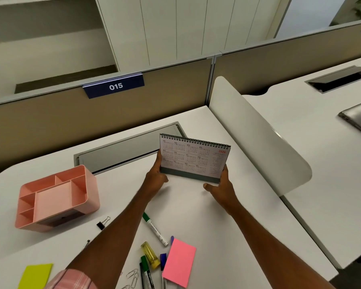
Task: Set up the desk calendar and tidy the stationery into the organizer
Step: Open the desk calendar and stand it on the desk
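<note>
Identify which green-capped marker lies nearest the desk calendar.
The green-capped marker lying alone mid-desk, cap pointing toward the desk calendar. The other green marker sits at the frame's bottom edge beside the yellow highlighter.

One desk calendar [193, 158] is facing the camera. On the worktop [196, 215] are lying one pink organizer [91, 184], one black binder clip [101, 225], one yellow highlighter [150, 255], two green-capped markers [154, 229], one pink sticky-note pad [179, 262] and one yellow sticky-note pad [37, 275].

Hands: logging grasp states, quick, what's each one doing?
Left hand: grips the desk calendar at its left edge.
Right hand: grips its right edge.
</note>
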The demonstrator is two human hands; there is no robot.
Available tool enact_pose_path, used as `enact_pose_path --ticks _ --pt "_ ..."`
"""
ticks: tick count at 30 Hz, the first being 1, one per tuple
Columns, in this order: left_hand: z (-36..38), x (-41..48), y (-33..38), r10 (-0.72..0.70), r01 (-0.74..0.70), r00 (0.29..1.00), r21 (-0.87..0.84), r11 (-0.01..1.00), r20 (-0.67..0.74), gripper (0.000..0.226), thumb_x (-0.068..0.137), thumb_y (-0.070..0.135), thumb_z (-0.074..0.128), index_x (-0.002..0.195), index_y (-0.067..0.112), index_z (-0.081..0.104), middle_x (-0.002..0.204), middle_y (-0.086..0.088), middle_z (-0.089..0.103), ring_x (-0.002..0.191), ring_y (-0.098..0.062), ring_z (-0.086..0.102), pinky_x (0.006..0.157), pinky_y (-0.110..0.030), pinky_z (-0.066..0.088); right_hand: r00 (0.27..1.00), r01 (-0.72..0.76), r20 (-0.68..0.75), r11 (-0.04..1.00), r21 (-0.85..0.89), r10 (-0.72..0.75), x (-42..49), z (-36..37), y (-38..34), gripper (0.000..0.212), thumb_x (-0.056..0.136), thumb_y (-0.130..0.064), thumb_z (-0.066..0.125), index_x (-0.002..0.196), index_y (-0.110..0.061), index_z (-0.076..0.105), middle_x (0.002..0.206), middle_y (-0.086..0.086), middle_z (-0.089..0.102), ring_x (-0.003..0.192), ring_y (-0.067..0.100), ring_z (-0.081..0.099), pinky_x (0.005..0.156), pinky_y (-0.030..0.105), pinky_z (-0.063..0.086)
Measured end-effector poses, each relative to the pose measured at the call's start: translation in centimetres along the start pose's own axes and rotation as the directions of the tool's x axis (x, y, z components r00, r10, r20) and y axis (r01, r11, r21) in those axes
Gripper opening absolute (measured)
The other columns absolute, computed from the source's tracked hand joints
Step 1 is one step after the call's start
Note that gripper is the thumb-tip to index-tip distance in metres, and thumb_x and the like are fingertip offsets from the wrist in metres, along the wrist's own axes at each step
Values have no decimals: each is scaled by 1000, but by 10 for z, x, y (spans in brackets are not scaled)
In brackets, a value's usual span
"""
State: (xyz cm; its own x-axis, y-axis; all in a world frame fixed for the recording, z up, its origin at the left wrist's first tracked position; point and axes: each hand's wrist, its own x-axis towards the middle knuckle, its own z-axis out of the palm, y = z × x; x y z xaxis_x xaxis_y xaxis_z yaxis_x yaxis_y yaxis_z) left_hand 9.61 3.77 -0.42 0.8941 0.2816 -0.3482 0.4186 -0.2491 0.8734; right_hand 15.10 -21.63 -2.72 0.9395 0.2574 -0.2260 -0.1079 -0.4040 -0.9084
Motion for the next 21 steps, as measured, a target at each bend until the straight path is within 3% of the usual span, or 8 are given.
enact_pose_path --ticks 8,13,18,21 --pt "-7 4 -2 -27 20 999 147 989 44 112 91 -15 54 162 52 -1 167 0 34 145 -31 45 114 -48 49 998 -59 5 998 4 59 5 -2 2 106 81 -9 82 156 -41 15 145 -8 50 127 17 54 103 38 53" --pt "-9 3 -1 -22 8 998 205 979 65 113 92 -19 50 163 49 -5 170 0 26 153 -33 36 118 -48 41 993 -115 8 992 43 115 8 1 -2 100 79 -4 82 152 -39 23 132 -12 55 119 19 59 96 34 57" --pt "-14 4 -1 -26 21 998 82 996 56 108 89 -21 46 163 48 10 166 2 36 152 -27 37 120 -47 41 992 -119 46 987 105 115 10 -5 -11 87 75 -13 83 142 -41 35 126 -12 58 115 19 62 83 34 63" --pt "-15 2 2 -31 31 998 10 999 60 104 90 -23 44 164 43 14 164 2 39 151 -24 37 116 -41 40 995 -100 0 992 72 100 8 -9 -13 78 79 -12 80 142 -38 41 125 -12 62 113 15 63 75 19 59"
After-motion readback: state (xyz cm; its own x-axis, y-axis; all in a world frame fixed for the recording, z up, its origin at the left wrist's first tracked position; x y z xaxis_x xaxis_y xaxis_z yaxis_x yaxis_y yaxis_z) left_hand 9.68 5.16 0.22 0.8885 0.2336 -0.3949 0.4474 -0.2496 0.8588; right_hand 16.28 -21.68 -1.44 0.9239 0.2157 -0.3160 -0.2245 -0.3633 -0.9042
